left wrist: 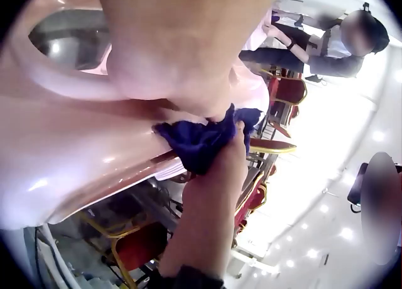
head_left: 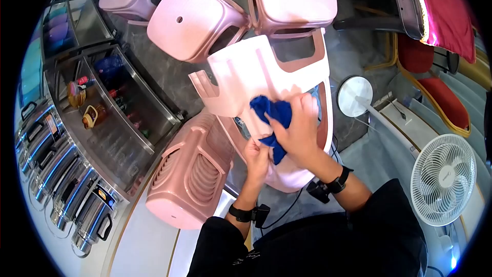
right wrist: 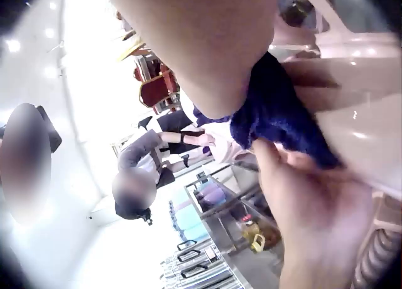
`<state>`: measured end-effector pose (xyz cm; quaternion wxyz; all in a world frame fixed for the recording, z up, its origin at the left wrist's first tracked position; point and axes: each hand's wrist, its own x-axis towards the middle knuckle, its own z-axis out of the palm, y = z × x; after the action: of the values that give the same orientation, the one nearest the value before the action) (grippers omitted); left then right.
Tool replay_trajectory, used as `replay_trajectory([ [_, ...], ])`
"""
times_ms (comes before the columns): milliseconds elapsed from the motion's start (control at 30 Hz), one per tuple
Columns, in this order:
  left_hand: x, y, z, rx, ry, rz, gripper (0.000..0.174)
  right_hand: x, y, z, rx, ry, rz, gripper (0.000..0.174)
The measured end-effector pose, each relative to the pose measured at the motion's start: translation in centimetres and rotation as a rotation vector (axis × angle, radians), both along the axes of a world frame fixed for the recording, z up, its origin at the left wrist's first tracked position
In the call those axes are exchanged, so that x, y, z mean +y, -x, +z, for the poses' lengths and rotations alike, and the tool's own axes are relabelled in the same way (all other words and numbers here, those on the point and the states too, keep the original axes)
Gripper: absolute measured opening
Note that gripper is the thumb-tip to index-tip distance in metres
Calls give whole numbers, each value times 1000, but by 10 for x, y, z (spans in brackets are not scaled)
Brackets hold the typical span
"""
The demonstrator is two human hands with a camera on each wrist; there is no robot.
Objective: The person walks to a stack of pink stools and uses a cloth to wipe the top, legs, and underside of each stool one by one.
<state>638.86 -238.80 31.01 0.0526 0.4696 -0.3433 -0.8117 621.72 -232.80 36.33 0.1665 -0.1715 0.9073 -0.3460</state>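
A pale pink plastic stool (head_left: pixel 243 69) lies tipped over in front of me, its legs and side openings showing. My right hand (head_left: pixel 300 131) holds a crumpled dark blue cloth (head_left: pixel 270 109) against one of the stool's legs, thumb across the fabric. Close below it, my left hand (head_left: pixel 258 160) grips the edge of that leg, right by the cloth's lower end. In the left wrist view the cloth (left wrist: pixel 198 144) bunches at the stool's edge, under the right hand's fingers. The right wrist view shows the left hand (right wrist: pixel 320 204) at the cloth's border, its fingertips partly hidden.
Upright pink stools (head_left: pixel 182 20) stand beyond, and another pink stool (head_left: pixel 197 174) lies on its side at left. Metal cabinets (head_left: pixel 105 102) line the left. A white fan (head_left: pixel 446 179) and a red chair (head_left: pixel 446 100) are at right. Another person (right wrist: pixel 147 157) works nearby.
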Motion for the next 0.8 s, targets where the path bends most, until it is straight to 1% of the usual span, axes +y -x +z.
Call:
replay_trajectory([
  [33, 3, 8, 10, 48, -38, 21, 11, -4, 8, 0, 33, -29, -19, 44],
  [67, 4, 18, 19, -35, 43, -14, 12, -9, 15, -2, 117, 7, -39, 42],
  [100, 5, 25, 28, -32, 67, 13, 16, -14, 20, -4, 201, 44, -59, 39],
  [133, 5, 26, 29, -52, 109, -3, 18, -20, 23, -7, 225, 63, -76, 35],
  [167, 5, 26, 30, -72, 151, -21, 21, -25, 27, -10, 230, 97, -94, 36],
  [233, 7, 30, 34, -109, 155, -32, 23, -34, 35, -16, 236, 164, -126, 36],
  [267, 9, 32, 35, -129, 158, -34, 24, -39, 39, -17, 239, 141, -151, 36],
  [300, 12, 31, 36, -164, 207, -82, 24, -45, 46, -16, 194, 136, -183, 36],
  [367, 23, 24, 38, -237, 302, -181, 25, -59, 64, -5, 217, 121, -192, 35],
  [400, 30, 21, 39, -147, 183, -97, 26, -66, 67, -7, 246, 160, -151, 37],
  [433, 33, 21, 43, -157, 235, -90, 26, -72, 67, 2, 259, 179, -56, 37],
  [500, 37, 25, 50, -164, 335, -79, 26, -75, 70, 10, 279, 116, 39, 37],
  [533, 37, 27, 54, -169, 304, -85, 25, -72, 75, 10, 230, 139, -33, 38],
  [567, 36, 29, 58, -174, 276, -87, 24, -68, 78, 4, 298, 114, -42, 44],
  [633, 37, 35, 57, -185, 256, -75, 24, -67, 77, -8, 93, 211, -123, 46],
  [700, 38, 42, 55, -203, 259, -67, 24, -68, 77, -17, -12, 272, -192, 45],
  [733, 37, 43, 52, -209, 254, -67, 24, -69, 79, -21, -60, 303, -227, 45],
  [800, 32, 45, 48, -225, 250, -64, 24, -71, 83, -33, -63, 297, -238, 45],
])
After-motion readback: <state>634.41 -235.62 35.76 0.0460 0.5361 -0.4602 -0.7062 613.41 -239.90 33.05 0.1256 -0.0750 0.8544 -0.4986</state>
